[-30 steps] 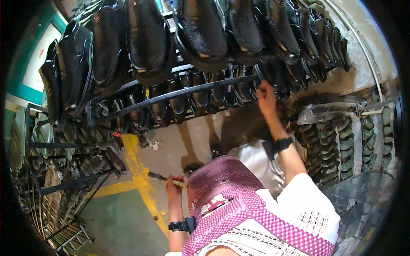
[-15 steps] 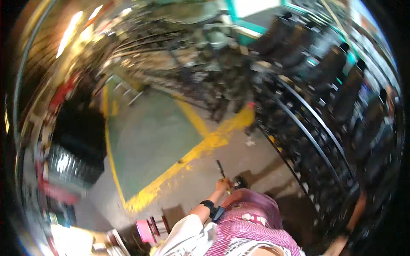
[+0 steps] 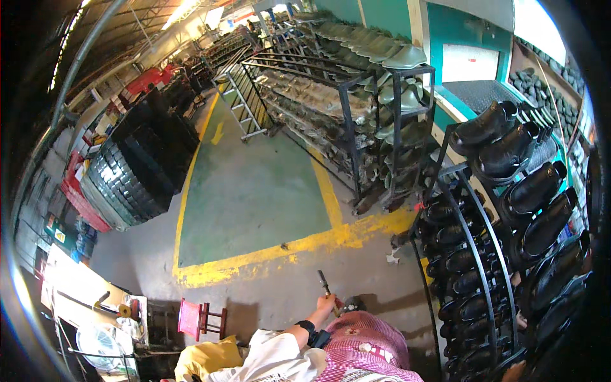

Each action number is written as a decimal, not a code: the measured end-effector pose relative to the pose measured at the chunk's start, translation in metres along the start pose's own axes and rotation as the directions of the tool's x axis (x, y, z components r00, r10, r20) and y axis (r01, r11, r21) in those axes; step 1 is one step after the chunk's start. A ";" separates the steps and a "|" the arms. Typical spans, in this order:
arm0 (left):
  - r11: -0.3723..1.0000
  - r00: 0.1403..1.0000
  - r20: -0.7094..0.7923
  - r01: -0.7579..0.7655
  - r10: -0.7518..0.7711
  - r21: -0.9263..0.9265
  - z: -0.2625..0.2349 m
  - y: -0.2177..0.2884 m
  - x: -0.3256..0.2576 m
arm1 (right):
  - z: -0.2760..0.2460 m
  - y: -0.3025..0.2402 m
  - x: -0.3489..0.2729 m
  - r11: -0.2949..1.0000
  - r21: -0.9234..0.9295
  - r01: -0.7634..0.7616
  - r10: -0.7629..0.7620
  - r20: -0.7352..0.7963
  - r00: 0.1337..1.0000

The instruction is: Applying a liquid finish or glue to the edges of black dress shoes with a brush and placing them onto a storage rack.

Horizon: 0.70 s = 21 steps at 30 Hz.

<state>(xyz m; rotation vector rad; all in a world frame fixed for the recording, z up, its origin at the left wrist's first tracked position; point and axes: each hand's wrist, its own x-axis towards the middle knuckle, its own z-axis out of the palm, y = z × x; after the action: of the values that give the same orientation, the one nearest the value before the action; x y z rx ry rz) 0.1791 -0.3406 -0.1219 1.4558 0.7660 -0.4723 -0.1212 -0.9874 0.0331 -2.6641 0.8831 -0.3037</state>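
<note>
In front of my apron, my left hand (image 3: 328,303) is closed around a slim stick-like tool (image 3: 323,279). Its dark end points up and away from me; its exact kind does not show. To my right stands a metal shoe rack (image 3: 489,267) loaded with black shoes (image 3: 531,191) on several levels. My right forearm (image 3: 513,370) reaches to the lower part of this rack. A small skin-coloured patch, perhaps my right hand (image 3: 522,320), shows between the shoes and the rack bars. Its fingers are hidden, so what it touches cannot be made out.
Yellow lines (image 3: 254,264) border a green floor area ahead. Another rack (image 3: 398,102) with greenish shoe-shaped pieces stands beyond, near a metal ladder-like frame (image 3: 242,105). Stacked black crates (image 3: 137,165) are at left. A pink stool (image 3: 191,318) and a fan (image 3: 98,347) are near me.
My view has swung and now is sharp, with the shoe rack closer on the right. My left hand still grips the tool. My right forearm shows less, lower beside the rack.
</note>
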 end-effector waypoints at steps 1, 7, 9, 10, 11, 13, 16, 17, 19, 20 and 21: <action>0.999 1.000 -0.003 0.018 -0.018 -0.033 0.001 0.004 0.001 | 0.000 0.008 -0.008 0.999 -0.024 -0.021 0.020 -0.017 1.000; 0.999 0.999 0.034 -0.040 0.039 0.013 0.004 0.006 0.024 | 0.001 0.043 -0.038 0.971 -0.173 -0.162 0.146 -0.103 0.984; 0.998 0.998 0.046 -0.043 0.041 0.040 0.006 0.003 0.031 | 0.001 0.050 -0.047 0.952 -0.222 -0.212 0.187 -0.129 0.974; 0.997 0.998 0.054 -0.046 0.043 0.062 0.006 0.002 0.034 | 0.000 0.053 -0.050 0.941 -0.246 -0.234 0.204 -0.142 0.969; 0.997 0.998 0.057 -0.044 0.040 0.064 0.006 -0.002 0.038 | -0.001 0.055 -0.053 0.927 -0.272 -0.259 0.223 -0.155 0.962; 0.989 0.996 0.036 -0.090 0.086 0.120 0.007 -0.012 0.044 | -0.006 0.060 -0.058 0.896 -0.323 -0.304 0.256 -0.181 0.949; 0.998 0.997 -0.035 -0.065 0.065 0.022 0.011 -0.008 0.024 | -0.010 -0.019 -0.058 0.855 -0.128 -0.503 0.464 -0.248 0.850; 0.997 0.998 -0.011 -0.056 0.057 0.048 0.009 -0.014 0.034 | -0.025 -0.056 -0.075 0.742 0.065 -0.667 0.654 -0.291 0.699; 0.971 0.990 0.037 -0.140 0.135 0.196 0.004 -0.029 0.059 | 0.023 0.070 -0.088 0.854 0.093 -0.512 0.518 -0.260 0.815; 0.954 0.975 0.113 -0.211 0.190 0.212 0.001 -0.042 0.072 | 0.014 0.114 -0.104 0.955 0.089 -0.284 0.297 -0.242 0.924; 0.937 0.953 0.195 -0.273 0.231 0.220 -0.005 -0.058 0.082 | 0.000 0.147 -0.108 0.999 0.020 0.029 -0.021 -0.316 0.949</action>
<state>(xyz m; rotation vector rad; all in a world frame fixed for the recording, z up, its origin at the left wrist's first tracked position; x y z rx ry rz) 0.1935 -0.3281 -0.2203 1.6945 0.3874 -0.4953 -0.2860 -1.0334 -0.0310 -2.6480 0.9283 -0.7598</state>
